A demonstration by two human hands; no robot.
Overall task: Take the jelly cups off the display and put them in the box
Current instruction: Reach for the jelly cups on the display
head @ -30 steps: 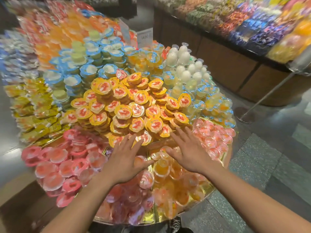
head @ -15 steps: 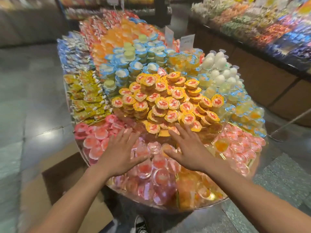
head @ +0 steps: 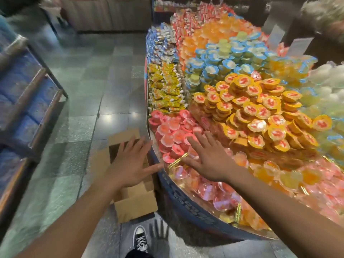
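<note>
Right hand (head: 206, 161): fingers straight and spread, palm down, holding nothing. Fingertips (head: 190, 139) sit over the near edge of the pink jelly cups (head: 173, 131). With the blur I can't tell if they touch the lids or hover just above.

Left hand (head: 130, 164): also spread flat and holding nothing, off the display and over the cardboard box (head: 137, 203) on the floor.

Key relation: the pink cups lie directly under and just ahead of the right fingertips, running away to the upper left. More clear pink and orange cups (head: 210, 190) are under the right wrist and forearm. The right hand is clearly nearer the cups and the left is nearer the box. The box is left of and below the display rim (head: 186, 207), tight against it, so the transfer is a short move left and down.

Axes: the cups are round with no long axis, lids up or tilted in a loose heap. The box's long axis runs away from the person, roughly along the rim, flaps open.

Counts:
- hands: 2
- box: 1
- pink cups ahead of the fingers: well over a dozen, overlapping
- shoe (head: 140, 239): 1

Further out: a pile of orange-lidded cups (head: 260, 112) right of the pink ones, blue-lidded cups (head: 223, 60) behind that, yellow sachets (head: 163, 86) along the left rim.

Judgement: nothing is grasped yet. Next is closing the right fingers on the pink cups.
</note>
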